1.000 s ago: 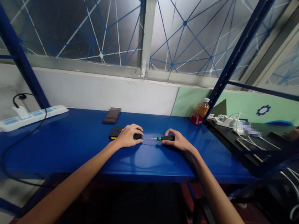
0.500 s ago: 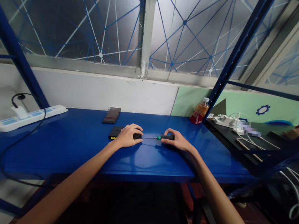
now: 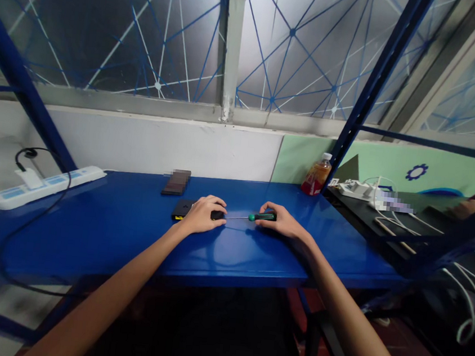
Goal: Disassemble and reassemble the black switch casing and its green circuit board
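Right hand [image 3: 281,221] grips the screwdriver [image 3: 252,217] by its handle, shaft running towards the left fingertips; left hand [image 3: 203,215] pinches a black piece [image 3: 217,215] between fingers and thumb; black box [image 3: 180,208] sits left of those fingers.

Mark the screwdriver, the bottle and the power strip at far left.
Screwdriver [image 3: 252,217]: head view, green front of its handle.
Bottle [image 3: 316,176]: head view, middle of its body.
Power strip [image 3: 53,184]: head view, middle of its top face.
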